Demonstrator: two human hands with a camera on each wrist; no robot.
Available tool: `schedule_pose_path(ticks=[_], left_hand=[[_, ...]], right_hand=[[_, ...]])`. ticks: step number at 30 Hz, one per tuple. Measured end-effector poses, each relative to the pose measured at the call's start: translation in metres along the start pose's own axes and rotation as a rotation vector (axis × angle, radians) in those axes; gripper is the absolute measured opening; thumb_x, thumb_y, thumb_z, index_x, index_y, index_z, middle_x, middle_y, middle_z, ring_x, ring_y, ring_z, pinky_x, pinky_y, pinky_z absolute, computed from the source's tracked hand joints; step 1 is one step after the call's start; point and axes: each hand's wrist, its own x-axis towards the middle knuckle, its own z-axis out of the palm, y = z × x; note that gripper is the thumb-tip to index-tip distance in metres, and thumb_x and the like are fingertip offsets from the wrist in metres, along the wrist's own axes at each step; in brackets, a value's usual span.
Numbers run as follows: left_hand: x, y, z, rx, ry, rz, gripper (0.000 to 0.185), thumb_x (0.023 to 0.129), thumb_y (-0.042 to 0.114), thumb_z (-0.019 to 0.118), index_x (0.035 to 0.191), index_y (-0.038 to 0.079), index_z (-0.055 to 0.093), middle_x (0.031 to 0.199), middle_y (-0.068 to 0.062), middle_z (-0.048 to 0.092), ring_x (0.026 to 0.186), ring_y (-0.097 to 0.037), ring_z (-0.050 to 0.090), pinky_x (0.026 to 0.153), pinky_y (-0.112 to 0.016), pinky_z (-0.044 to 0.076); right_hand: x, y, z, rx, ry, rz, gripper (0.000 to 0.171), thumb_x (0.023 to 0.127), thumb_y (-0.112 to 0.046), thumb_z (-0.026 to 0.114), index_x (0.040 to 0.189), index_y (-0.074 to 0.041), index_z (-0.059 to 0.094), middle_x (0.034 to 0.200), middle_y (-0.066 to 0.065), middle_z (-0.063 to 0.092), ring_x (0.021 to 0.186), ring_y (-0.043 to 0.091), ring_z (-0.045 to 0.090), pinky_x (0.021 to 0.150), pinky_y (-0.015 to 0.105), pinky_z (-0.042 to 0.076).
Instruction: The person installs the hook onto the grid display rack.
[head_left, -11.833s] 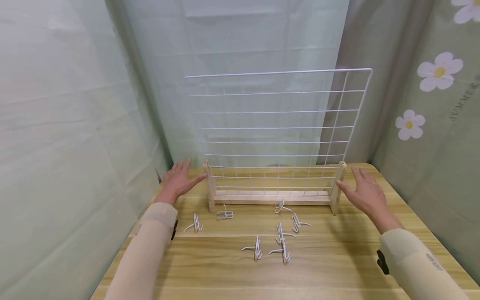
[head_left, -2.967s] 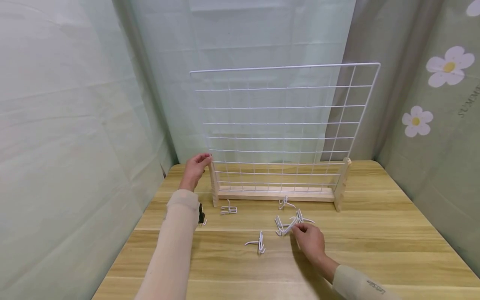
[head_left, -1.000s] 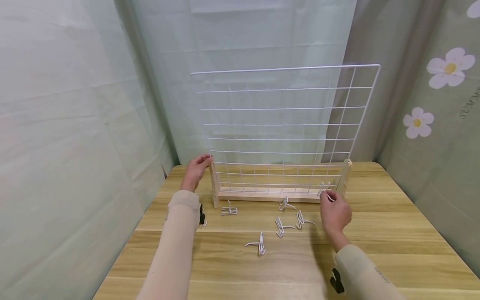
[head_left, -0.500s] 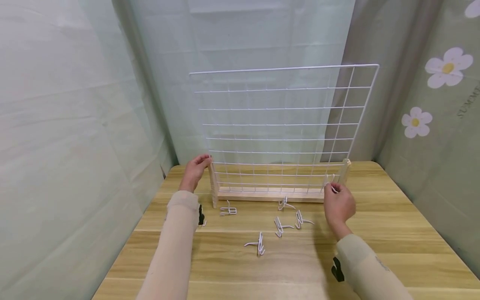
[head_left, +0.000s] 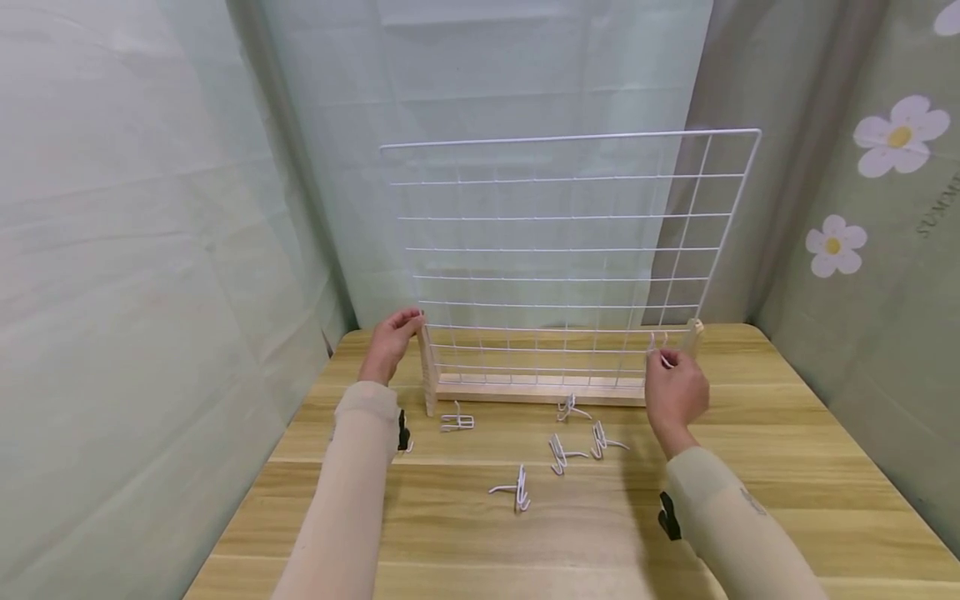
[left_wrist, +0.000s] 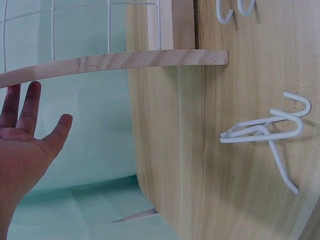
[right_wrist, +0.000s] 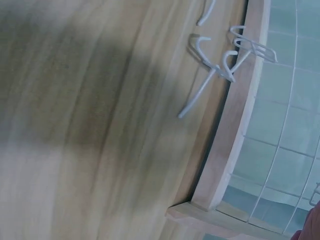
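A white wire grid rack (head_left: 558,250) stands at the back of the table in a wooden base (head_left: 540,389). My left hand (head_left: 390,342) pinches the top of its left wooden post (left_wrist: 125,60); the other fingers extend loosely beside it in the left wrist view. My right hand (head_left: 675,392) pinches a white wire hook (head_left: 664,340) with its prongs upward, overlapping the grid's lower right bars in the head view. Only a bit of that hook (right_wrist: 316,194) shows at the right edge of the right wrist view, and fingers cover most of it.
White wire hooks lie on the wooden table (head_left: 570,550): one (head_left: 519,490) nearest the front, a pair (head_left: 561,455) right of centre, another (head_left: 572,408) against the base, and one (head_left: 457,422) near the left post. A further hook (left_wrist: 265,130) is mostly hidden behind my left wrist in the head view.
Over the last seconds my right hand picked up a hook and carried it rightward to the grid; it has since risen slightly along the lower right bars. The left hand has stayed at the post.
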Motion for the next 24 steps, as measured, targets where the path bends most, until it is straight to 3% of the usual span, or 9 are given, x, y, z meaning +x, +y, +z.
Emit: schedule_pose_path(ticks=[24], left_hand=[[-0.001, 0.0, 0.002, -0.023, 0.004, 0.007, 0.041, 0.102, 0.024, 0.057, 0.136, -0.001, 0.054, 0.135, -0.016, 0.054, 0.127, -0.027, 0.046, 0.114, -0.044, 0.028]], right_hand=[[0.009, -0.014, 0.01, -0.05, -0.031, -0.005, 0.031, 0.091, -0.031, 0.054, 0.097, -0.01, 0.076, 0.098, 0.013, 0.074, 0.089, 0.042, 0.066, 0.071, 0.055, 0.044]])
